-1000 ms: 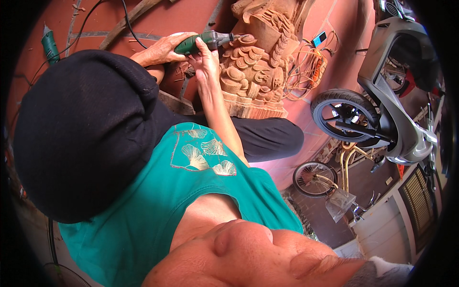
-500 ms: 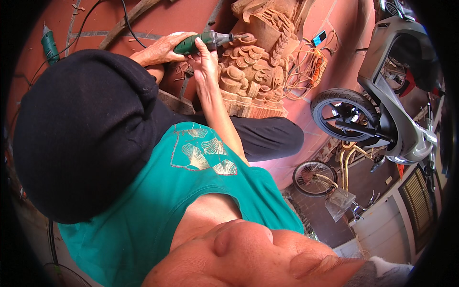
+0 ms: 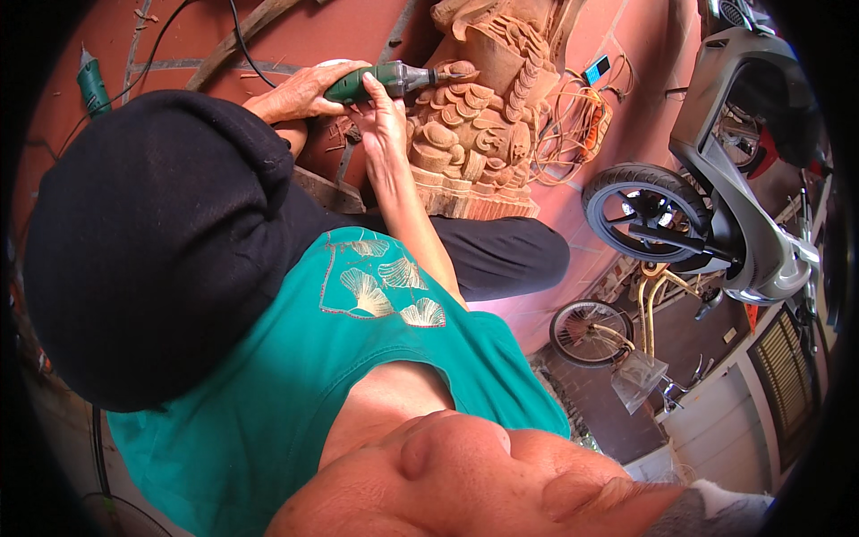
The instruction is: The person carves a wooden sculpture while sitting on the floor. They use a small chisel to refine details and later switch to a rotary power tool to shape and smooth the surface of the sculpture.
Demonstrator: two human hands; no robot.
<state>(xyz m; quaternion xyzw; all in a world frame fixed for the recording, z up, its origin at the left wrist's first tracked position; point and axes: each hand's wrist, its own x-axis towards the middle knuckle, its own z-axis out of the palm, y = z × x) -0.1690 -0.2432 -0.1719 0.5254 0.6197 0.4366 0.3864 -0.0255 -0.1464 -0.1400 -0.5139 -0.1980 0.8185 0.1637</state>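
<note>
Left hand (image 3: 300, 92) grips my green rotary tool (image 3: 380, 80), right hand (image 3: 383, 116) steadying it; wood carving (image 3: 470, 125) looks mostly detailed, refining remains.

A home yard workshop: carved wooden statue (image 3: 474, 116), scooter (image 3: 734, 170), bicycle (image 3: 626, 336).

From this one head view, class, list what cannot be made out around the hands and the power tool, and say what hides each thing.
- Tip of the green rotary tool: too small to see against the wooden carving.
- Left hand: its palm and wrist are hidden by the tool and the black cap.
- Right hand: its fingertips are hidden behind the tool body.
- Top of the carving: cut off by the picture's upper edge.
- Scooter: its rear runs into the dark fisheye rim.
</note>
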